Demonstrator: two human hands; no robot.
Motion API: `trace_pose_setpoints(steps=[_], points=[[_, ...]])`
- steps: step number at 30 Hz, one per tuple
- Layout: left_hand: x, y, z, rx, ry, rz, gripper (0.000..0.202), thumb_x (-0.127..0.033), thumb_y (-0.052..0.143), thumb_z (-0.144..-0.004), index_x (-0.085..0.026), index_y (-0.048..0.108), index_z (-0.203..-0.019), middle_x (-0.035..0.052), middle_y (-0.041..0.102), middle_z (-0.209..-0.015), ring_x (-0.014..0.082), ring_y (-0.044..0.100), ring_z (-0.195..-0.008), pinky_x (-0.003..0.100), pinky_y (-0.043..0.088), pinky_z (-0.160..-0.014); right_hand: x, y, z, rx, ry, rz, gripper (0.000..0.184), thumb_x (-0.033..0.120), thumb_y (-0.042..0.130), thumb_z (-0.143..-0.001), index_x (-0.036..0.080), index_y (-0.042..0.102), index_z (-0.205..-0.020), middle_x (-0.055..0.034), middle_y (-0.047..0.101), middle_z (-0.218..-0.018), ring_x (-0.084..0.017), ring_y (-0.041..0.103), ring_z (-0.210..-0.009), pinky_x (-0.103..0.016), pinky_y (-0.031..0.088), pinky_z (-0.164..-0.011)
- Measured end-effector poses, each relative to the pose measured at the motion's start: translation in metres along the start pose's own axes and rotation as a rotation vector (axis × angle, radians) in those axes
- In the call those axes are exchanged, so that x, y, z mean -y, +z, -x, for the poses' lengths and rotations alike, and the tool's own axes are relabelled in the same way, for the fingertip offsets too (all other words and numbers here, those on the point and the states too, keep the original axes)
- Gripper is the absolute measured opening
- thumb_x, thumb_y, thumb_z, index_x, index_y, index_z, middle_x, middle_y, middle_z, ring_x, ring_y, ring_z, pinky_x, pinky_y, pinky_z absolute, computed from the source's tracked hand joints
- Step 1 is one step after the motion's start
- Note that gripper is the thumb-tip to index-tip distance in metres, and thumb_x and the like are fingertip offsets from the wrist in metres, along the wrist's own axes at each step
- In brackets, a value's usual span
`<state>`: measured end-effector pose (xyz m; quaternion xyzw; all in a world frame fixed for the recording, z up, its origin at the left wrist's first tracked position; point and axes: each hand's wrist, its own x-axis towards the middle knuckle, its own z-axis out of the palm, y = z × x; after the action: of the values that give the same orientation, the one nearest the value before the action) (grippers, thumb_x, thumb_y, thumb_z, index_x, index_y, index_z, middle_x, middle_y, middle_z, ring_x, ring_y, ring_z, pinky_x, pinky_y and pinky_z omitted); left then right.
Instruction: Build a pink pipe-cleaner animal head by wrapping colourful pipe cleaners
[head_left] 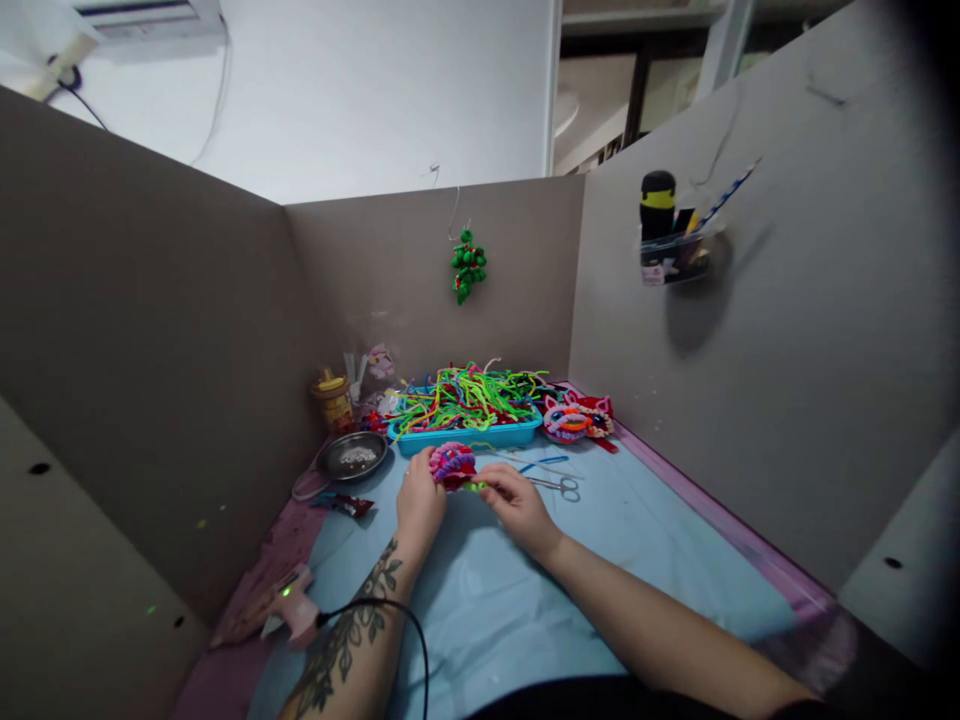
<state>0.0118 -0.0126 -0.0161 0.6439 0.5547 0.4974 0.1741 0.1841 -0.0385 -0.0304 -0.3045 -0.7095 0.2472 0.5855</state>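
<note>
A small pipe-cleaner craft piece (pixel 453 461) in pink, purple and red is held above the middle of the table. My left hand (pixel 420 495) is closed around its left side. At its lower right edge, the fingers of my right hand (pixel 519 508) pinch a small light green piece (pixel 475 487), partly hidden by the fingertips. Scissors (pixel 566 488) lie just beyond my right hand, close to a blue pipe cleaner (pixel 546 463). Directly behind the craft piece stands a blue tray (pixel 480 437) heaped with green, yellow and red pipe cleaners (pixel 472 395).
A pink glue gun (pixel 296 610) lies front left, its black cord crossing my left forearm. Further back are a metal dish (pixel 352 458), a dark red wrapper (pixel 351 505) and a yellow-lidded jar (pixel 332 400). Finished-looking colourful pieces (pixel 574 418) sit right of the tray. Grey panels (pixel 427 280) enclose the table.
</note>
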Motion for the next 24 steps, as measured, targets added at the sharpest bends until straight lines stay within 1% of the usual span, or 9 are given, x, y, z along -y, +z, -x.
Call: trace_pose_setpoints(steps=[3,6,9,12,14,16,20,22,24], points=[[-0.003,0.002,0.003,-0.009,0.04,-0.063,0.048,-0.007,0.048,-0.068,-0.021,0.057,-0.114,0.0123,0.057,-0.115,0.0286,0.049,-0.112,0.039,0.033,-0.098,-0.002,0.004,0.001,-0.006,0.052,-0.033,0.015,0.027,0.057,-0.083,0.021,0.067,-0.092,-0.0057,0.066,-0.09,-0.019,0.061,-0.085,-0.031,0.049,-0.076],[-0.005,0.006,0.005,0.003,0.05,-0.13,0.047,-0.008,0.047,-0.071,-0.022,0.056,-0.115,0.011,0.056,-0.117,0.0279,0.048,-0.112,0.039,0.033,-0.098,-0.002,0.009,0.002,-0.048,0.106,0.013,0.012,0.025,0.059,-0.08,0.02,0.067,-0.088,-0.0046,0.068,-0.083,-0.018,0.062,-0.075,-0.029,0.049,-0.068],[-0.005,0.01,0.006,0.02,0.095,-0.173,0.047,-0.009,0.045,-0.073,-0.022,0.054,-0.117,0.0112,0.054,-0.118,0.0275,0.048,-0.112,0.038,0.034,-0.097,0.0,0.012,0.002,-0.067,0.079,0.12,0.01,0.022,0.058,-0.079,0.02,0.066,-0.085,-0.0038,0.066,-0.08,-0.017,0.06,-0.07,-0.029,0.048,-0.065],[-0.004,0.012,0.006,0.025,0.129,-0.187,0.05,-0.007,0.043,-0.072,-0.02,0.052,-0.119,0.0122,0.054,-0.118,0.0276,0.048,-0.111,0.039,0.035,-0.096,0.002,0.012,0.002,-0.041,0.001,0.203,0.011,0.02,0.055,-0.081,0.02,0.064,-0.086,-0.0042,0.065,-0.08,-0.018,0.059,-0.075,-0.03,0.047,-0.068],[-0.004,0.012,0.007,0.022,0.123,-0.173,0.051,-0.006,0.043,-0.071,-0.02,0.052,-0.119,0.0119,0.054,-0.119,0.0275,0.048,-0.111,0.039,0.035,-0.097,0.001,0.01,0.002,-0.028,-0.038,0.237,0.012,0.02,0.052,-0.083,0.02,0.063,-0.089,-0.005,0.065,-0.084,-0.019,0.058,-0.081,-0.032,0.046,-0.073],[-0.004,0.011,0.007,0.023,0.118,-0.159,0.051,-0.007,0.045,-0.071,-0.02,0.052,-0.119,0.012,0.054,-0.119,0.0277,0.047,-0.112,0.039,0.034,-0.098,0.0,0.009,0.003,-0.021,-0.045,0.252,0.013,0.021,0.049,-0.086,0.021,0.061,-0.092,-0.0057,0.065,-0.088,-0.02,0.058,-0.086,-0.033,0.045,-0.077],[-0.004,0.009,0.007,0.017,0.111,-0.124,0.049,-0.009,0.046,-0.071,-0.019,0.053,-0.118,0.0125,0.054,-0.118,0.0285,0.047,-0.113,0.042,0.033,-0.099,-0.004,0.008,0.005,-0.008,-0.032,0.253,0.016,0.022,0.043,-0.088,0.021,0.057,-0.096,-0.0063,0.063,-0.089,-0.02,0.058,-0.086,-0.033,0.045,-0.078],[-0.002,0.01,0.006,0.003,0.084,-0.051,0.049,-0.008,0.046,-0.069,-0.019,0.054,-0.116,0.0121,0.055,-0.117,0.0278,0.048,-0.113,0.042,0.033,-0.1,-0.006,0.008,0.004,-0.042,-0.02,0.242,0.017,0.023,0.042,-0.089,0.021,0.056,-0.097,-0.0067,0.063,-0.091,-0.02,0.058,-0.086,-0.033,0.046,-0.078],[0.002,0.012,0.002,-0.006,0.023,0.088,0.046,-0.007,0.048,-0.067,-0.018,0.056,-0.111,0.0113,0.058,-0.113,0.0267,0.051,-0.11,0.042,0.034,-0.1,-0.01,0.006,0.003,-0.101,0.034,0.2,0.018,0.026,0.042,-0.089,0.02,0.056,-0.098,-0.0065,0.062,-0.09,-0.019,0.058,-0.083,-0.032,0.047,-0.074]])
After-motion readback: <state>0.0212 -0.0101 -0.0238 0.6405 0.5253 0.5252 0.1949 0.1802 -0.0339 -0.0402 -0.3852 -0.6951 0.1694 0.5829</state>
